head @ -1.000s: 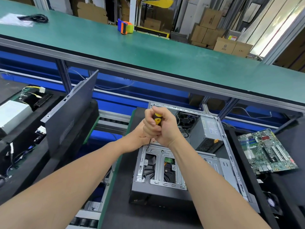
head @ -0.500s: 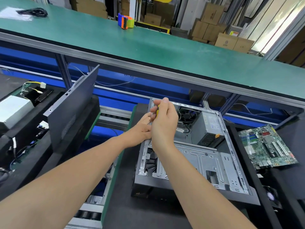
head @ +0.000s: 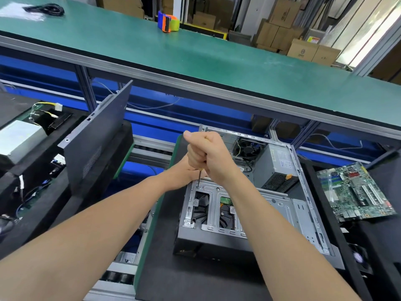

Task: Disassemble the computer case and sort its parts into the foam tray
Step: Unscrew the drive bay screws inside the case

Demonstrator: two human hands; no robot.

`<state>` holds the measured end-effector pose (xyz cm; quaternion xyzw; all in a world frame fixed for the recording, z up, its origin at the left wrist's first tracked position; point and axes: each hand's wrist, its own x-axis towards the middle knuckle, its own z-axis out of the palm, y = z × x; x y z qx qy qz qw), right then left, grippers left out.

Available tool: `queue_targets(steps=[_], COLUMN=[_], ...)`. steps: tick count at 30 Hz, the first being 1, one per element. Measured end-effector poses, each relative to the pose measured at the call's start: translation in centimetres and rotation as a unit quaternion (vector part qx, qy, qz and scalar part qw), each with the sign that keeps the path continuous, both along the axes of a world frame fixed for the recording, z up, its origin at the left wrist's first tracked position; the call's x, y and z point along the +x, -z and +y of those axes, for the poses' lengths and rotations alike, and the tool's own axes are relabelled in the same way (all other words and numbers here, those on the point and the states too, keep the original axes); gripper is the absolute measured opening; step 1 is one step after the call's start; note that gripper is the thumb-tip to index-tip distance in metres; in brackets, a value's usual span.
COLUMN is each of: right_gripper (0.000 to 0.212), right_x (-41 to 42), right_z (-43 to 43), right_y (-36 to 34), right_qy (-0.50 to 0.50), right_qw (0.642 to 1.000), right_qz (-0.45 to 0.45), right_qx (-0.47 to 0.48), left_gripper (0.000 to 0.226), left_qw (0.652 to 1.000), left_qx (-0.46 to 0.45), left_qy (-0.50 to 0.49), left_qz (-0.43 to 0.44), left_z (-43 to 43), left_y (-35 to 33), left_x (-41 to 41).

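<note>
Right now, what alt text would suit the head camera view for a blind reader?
A person's right hand grips a screwdriver, its tip on a screw in an open computer case; the left hand sits partly hidden behind it. A green motherboard lies to the right, a dark side panel stands to the left.

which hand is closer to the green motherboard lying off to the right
Right. The right hand, gripping the screwdriver over the case, is left of the motherboard. The left hand sits partly hidden behind it, farther left.
</note>
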<state>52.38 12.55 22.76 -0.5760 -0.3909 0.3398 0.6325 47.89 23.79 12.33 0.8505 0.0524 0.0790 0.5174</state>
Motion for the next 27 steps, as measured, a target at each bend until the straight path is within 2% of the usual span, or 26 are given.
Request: queue_targets(steps=[3,5,6,8,10,13,15,18,21,24,27], right_gripper=[0.056,0.055,0.053,0.051,0.05,0.039,0.034,0.035,0.037,0.042,0.042], right_x=[0.7,1.1,1.2,1.1,1.0,0.9,0.5,-0.3,-1.0,-1.5,-1.5], right_z=[0.2,0.2,0.1,-0.1,-0.3,-0.7,-0.7,-0.7,-0.4,-0.1,-0.2], right_y=[-0.4,-0.4,-0.3,0.3,0.7,1.1,1.1,1.1,1.0,0.9,0.9], right_qy=[-0.073,-0.083,-0.073,-0.028,0.034,0.095,0.146,0.274,0.348,0.34,0.263], right_qw=[0.997,0.996,0.996,0.995,0.993,0.989,0.986,0.961,0.936,0.939,0.961], right_qz=[0.018,0.04,0.056,0.088,0.101,0.087,0.056,0.031,0.048,0.046,0.065], right_qx=[-0.013,-0.009,0.0,0.028,0.055,0.074,0.049,0.005,0.018,0.031,0.044], left_gripper=[0.019,0.01,0.013,0.029,0.037,0.036,0.038,0.017,0.032,0.033,0.03], left_qw=[1.0,1.0,1.0,0.999,0.998,0.998,0.997,0.996,0.997,0.997,0.997], left_qx=[-0.008,-0.013,-0.015,-0.018,0.025,0.018,0.006,0.019,0.026,0.037,0.04], left_qy=[0.005,0.017,0.023,0.033,0.052,0.058,0.063,0.081,0.068,0.071,0.072], left_qz=[0.017,0.0,-0.009,-0.015,-0.012,-0.019,-0.042,-0.031,-0.011,-0.007,0.008], left_z=[0.2,0.2,0.2,0.4,0.6,0.5,0.3,0.4,0.2,0.2,0.5], left_y=[0.0,-0.1,0.0,0.1,0.0,-0.2,-0.6,-0.6,-1.0,-0.7,-0.5], left_x=[-0.3,-0.2,-0.1,0.1,0.2,0.1,0.1,0.1,-0.2,-0.1,0.1])
